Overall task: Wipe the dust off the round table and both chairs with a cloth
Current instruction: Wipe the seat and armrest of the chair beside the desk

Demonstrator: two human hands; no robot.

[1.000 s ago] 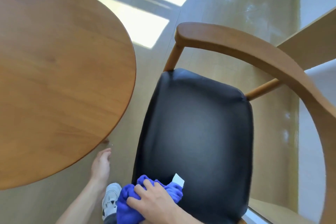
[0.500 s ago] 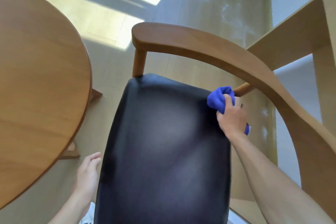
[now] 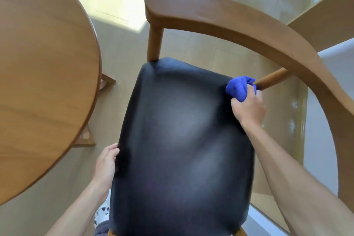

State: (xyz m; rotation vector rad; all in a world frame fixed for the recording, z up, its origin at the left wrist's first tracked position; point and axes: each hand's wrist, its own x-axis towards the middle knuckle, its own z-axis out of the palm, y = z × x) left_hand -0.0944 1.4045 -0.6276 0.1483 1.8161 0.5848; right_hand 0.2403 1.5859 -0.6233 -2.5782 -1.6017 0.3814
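A wooden chair with a curved armrest-back rail [image 3: 229,23] and a black padded seat [image 3: 182,140] fills the middle of the head view. My right hand [image 3: 248,109] grips a bunched blue cloth [image 3: 238,87] at the seat's far right corner, beside a round wooden strut. My left hand [image 3: 105,163] rests against the seat's left edge, fingers loosely curled at the rim; whether it clasps the edge is unclear. The round wooden table [image 3: 42,82] lies to the left, apart from the chair.
The table's wooden base [image 3: 86,136] shows beneath its rim on the pale floor. A light wooden panel [image 3: 325,19] stands at the upper right behind the chair. My shoe [image 3: 101,214] is on the floor by the seat's near left corner.
My right hand has carried the cloth from the seat's near edge to its far right corner. My left hand has come up to the seat's left edge. The view has shifted toward the chair.
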